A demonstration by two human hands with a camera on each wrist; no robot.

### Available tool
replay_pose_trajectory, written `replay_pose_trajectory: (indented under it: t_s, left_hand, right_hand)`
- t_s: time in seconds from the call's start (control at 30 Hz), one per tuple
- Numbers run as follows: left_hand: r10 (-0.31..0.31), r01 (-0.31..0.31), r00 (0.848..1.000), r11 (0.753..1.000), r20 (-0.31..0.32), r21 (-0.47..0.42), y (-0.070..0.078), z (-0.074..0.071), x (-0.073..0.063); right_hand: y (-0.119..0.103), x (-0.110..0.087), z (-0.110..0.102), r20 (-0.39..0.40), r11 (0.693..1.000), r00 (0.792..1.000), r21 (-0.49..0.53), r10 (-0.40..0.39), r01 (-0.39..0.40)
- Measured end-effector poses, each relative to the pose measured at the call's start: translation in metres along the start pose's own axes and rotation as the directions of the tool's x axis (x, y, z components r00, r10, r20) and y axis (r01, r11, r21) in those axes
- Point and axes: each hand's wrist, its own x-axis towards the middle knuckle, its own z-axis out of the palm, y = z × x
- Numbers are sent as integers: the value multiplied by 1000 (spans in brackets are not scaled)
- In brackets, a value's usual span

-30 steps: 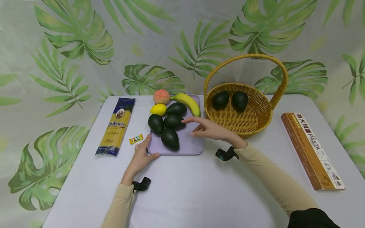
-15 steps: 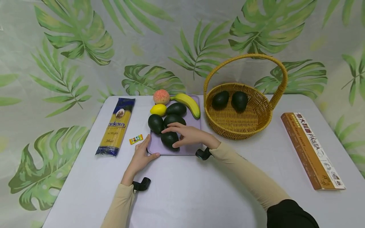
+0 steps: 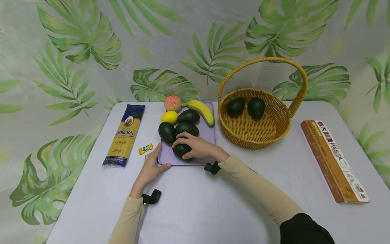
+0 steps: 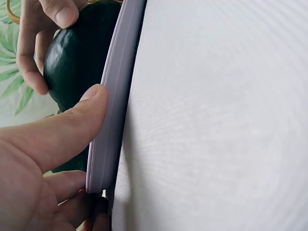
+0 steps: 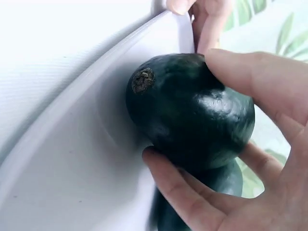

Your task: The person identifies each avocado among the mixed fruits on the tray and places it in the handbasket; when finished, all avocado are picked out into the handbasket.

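On the lilac tray, my right hand grips the front avocado, which is dark green. In the right wrist view, the thumb lies on one side of this avocado and the fingers on the other. It appears to be still against the tray. My left hand holds the tray's front left corner, its thumb on the rim in the left wrist view. Several avocados sit just behind, including one at the left and one partly hidden by my right fingers.
A lemon, a peach and a banana lie at the back of the tray. Two avocados sit in the wicker basket, whose tall handle arches up. Left are a pasta packet and a candy; right, a pasta box.
My right hand has moved left and toward the front, from beside the middle avocado onto the front avocado, and its fingers have closed round it. My left hand and the tray have stayed put.
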Motion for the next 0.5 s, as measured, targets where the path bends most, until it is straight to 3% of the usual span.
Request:
replay_pose_trajectory:
  t_s: [0.2, 0.5]
  left_hand:
    - [-1, 1, 1000, 1000, -6, 2, 0, 1, 1]
    - [2, -2, 1000, 1000, -10, -9, 1, 2, 0]
  right_hand:
    - [7, -14, -9, -33, 986, 998, 153, -56, 61]
    - [16, -54, -41, -83, 924, 995, 373, -62, 88]
